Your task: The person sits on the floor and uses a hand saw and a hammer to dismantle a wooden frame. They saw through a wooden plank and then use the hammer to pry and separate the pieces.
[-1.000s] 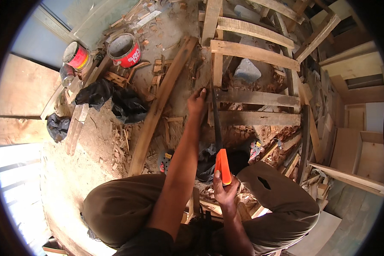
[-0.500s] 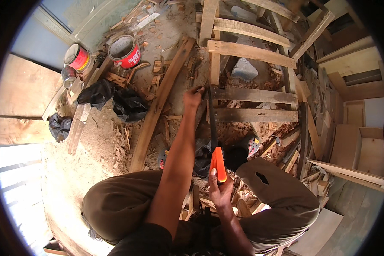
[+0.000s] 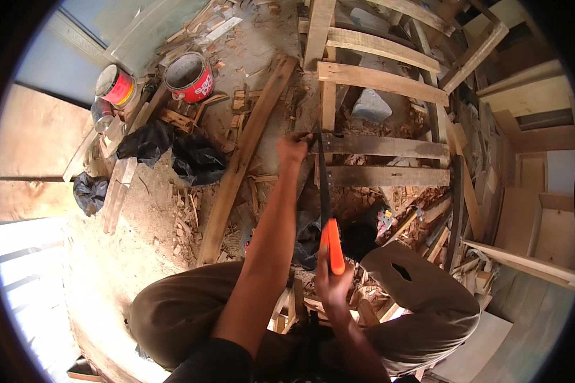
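Note:
My right hand (image 3: 333, 281) is wrapped round the orange handle (image 3: 336, 247) of a handsaw, slightly blurred. Its long dark blade (image 3: 324, 185) points away from me and lies across the left end of a weathered wooden slat (image 3: 390, 146). Just left of the blade, my left hand (image 3: 292, 148) is closed at that slat's end; the fingertips are partly hidden. The slat belongs to a ladder-like wooden frame with several crosspieces. Nearer to me runs another crosspiece (image 3: 390, 175), beside the blade.
A long plank (image 3: 249, 153) lies left of my left arm. Farther left are black plastic bags (image 3: 145, 143), a red bucket (image 3: 190, 76) and a paint can (image 3: 115, 85). Wood scraps litter the floor between my bent knees. At right stands a pale wooden cabinet frame (image 3: 517, 217).
The saw's handle has turned slightly in my right hand's grip and sits a little farther right in view. My left hand stays at the slat's end. The whole view has shifted slightly.

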`<state>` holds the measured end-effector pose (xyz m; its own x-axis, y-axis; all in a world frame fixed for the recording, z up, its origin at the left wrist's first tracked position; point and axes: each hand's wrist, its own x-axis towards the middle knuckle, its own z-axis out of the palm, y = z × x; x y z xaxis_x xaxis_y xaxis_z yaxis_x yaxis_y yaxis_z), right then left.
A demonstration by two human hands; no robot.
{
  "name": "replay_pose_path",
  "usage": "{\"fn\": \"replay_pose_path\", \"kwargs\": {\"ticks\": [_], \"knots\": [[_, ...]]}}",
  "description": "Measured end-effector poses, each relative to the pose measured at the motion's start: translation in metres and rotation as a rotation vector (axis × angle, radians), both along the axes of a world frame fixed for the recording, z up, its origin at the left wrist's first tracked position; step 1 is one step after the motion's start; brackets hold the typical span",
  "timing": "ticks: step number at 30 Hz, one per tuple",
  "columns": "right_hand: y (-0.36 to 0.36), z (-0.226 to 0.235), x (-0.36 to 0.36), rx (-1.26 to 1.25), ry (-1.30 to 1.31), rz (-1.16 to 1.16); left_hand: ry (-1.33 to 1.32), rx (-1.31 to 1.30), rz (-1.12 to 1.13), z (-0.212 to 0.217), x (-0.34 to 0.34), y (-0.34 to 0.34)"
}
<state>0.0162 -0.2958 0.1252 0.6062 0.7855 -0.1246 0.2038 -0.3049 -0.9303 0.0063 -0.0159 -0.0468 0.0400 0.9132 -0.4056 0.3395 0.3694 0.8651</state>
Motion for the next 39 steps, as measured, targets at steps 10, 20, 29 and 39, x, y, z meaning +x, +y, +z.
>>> {"fn": "replay_pose_path", "kwargs": {"ticks": [10,20,29,39], "knots": [[0.063,-0.018,0.013,-0.015,0.023,-0.007,-0.034,-0.047,-0.009,0.031,-0.006,-0.003],[0.103,-0.036,0.037,0.068,0.056,-0.044,-0.011,0.033,-0.057,0.019,0.008,0.002],[0.072,-0.033,0.027,0.206,0.044,-0.099,0.080,0.075,-0.040,0.038,0.005,0.000],[-0.009,-0.024,0.013,-0.038,-0.034,0.038,0.104,-0.022,-0.105,0.028,-0.006,-0.001]]}}
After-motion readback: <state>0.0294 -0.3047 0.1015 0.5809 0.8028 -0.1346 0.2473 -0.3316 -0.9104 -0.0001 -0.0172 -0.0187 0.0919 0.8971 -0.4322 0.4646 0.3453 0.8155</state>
